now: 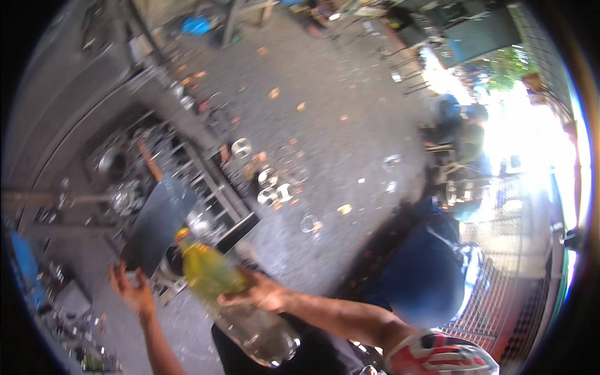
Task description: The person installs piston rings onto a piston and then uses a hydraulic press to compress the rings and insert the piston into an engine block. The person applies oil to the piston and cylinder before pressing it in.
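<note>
The right hand is clamped round a tilted bottle, its fingers hiding part of it, before the corner of a metal frame. The left hand, blurred, has fingers spread; the frame's contents are indistinct.

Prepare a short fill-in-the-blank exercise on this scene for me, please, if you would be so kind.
1. The person's ____ hand grips the bottle.
2. The left hand, fingers spread, is holding ____.
3. The bottle is tilted, its cap pointing toward the picture's upper ____.

Missing words: right; nothing; left.
</note>
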A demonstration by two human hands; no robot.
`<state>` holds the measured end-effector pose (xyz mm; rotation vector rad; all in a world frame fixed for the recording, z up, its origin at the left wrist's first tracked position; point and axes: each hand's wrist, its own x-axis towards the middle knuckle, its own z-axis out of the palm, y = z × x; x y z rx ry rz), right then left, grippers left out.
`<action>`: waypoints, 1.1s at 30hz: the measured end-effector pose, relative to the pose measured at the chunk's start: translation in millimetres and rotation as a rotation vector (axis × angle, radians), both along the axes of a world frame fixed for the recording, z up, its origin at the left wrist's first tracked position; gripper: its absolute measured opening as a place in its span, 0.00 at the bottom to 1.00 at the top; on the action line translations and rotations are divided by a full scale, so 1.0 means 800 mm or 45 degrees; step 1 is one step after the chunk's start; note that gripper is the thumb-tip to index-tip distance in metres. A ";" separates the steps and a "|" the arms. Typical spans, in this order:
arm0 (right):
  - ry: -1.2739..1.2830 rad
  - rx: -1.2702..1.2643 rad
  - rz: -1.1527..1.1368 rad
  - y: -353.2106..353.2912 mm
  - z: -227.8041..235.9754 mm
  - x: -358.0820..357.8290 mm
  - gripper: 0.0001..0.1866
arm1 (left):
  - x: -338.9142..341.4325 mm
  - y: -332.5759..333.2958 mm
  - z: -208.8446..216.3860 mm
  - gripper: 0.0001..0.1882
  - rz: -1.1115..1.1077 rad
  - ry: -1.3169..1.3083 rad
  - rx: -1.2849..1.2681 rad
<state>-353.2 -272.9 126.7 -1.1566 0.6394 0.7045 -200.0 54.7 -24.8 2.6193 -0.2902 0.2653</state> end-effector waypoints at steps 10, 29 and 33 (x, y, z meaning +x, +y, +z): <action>-0.347 -0.300 0.352 0.054 0.015 0.008 0.65 | 0.033 -0.050 -0.053 0.40 -0.216 -0.029 0.637; -1.373 -0.031 0.452 0.271 0.015 0.133 0.65 | -0.011 0.132 0.330 0.28 -0.169 0.283 -0.840; -1.282 -0.800 0.403 0.214 -0.021 0.150 0.44 | -0.080 0.185 0.306 0.22 0.171 0.349 -0.819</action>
